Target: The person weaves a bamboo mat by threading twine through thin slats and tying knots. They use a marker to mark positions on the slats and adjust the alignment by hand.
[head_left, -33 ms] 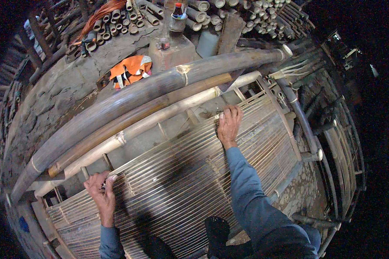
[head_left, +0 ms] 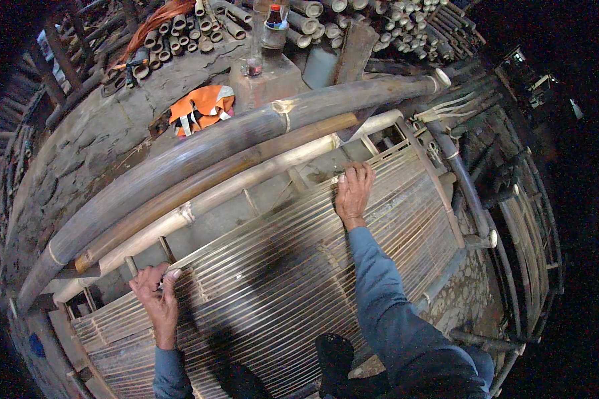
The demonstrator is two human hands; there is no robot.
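A wide panel of thin bamboo slats [head_left: 279,286] lies across a bamboo frame in front of me. My left hand [head_left: 156,292] is at the panel's far left corner, fingers curled around the outermost slat [head_left: 246,243]. My right hand [head_left: 353,193] rests palm down further right on the same far edge, with its fingers hooked over that slat. Both sleeves are blue. My shadow falls across the middle of the panel.
Three long bamboo poles [head_left: 233,143] lie side by side just beyond the panel. Behind them are an orange cloth [head_left: 203,106], a bottle [head_left: 274,20] on a block and several cut bamboo tubes [head_left: 199,30]. Curved bamboo pieces [head_left: 472,193] stand at the right. My dark shoe [head_left: 333,356] is below.
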